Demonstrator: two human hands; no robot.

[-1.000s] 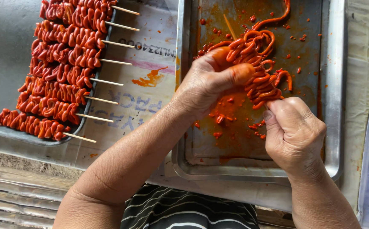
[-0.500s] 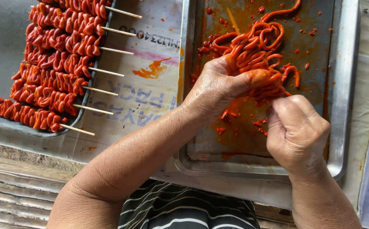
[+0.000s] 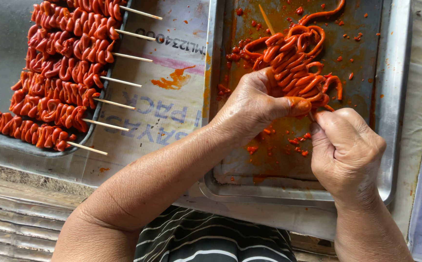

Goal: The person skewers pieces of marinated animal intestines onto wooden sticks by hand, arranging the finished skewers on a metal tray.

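Nearest us, at six o'clock, a striped shirt (image 3: 206,240) fills the bottom edge, and both our forearms rise from it toward the work.

Our right hand (image 3: 345,153) sits at four o'clock, curled into a loose fist over the near part of the tray (image 3: 394,97). Its thumb and fingers pinch the near end of a thin stick (image 3: 267,20), which runs away toward twelve o'clock and is mostly buried in meat; the exact pinch is hidden behind the knuckles.

Just past it, near the centre, our left hand (image 3: 257,104) is closed around the coils (image 3: 296,60), the thumb pressing across their near end and touching the right hand's knuckles. The coils are orange-red strips of marinated meat, folded back and forth along the stick, and they lie in the tray at one o'clock, with one loose strand trailing off toward the far rim. Red sauce and small scraps spot the tray floor around them.

To the left, at nine to eleven o'clock, a darker tray (image 3: 7,140) holds finished skewers (image 3: 56,92) laid side by side, their bare stick ends pointing right over a printed sheet (image 3: 172,111) smeared with one orange stain. The sheet lies between the two trays.
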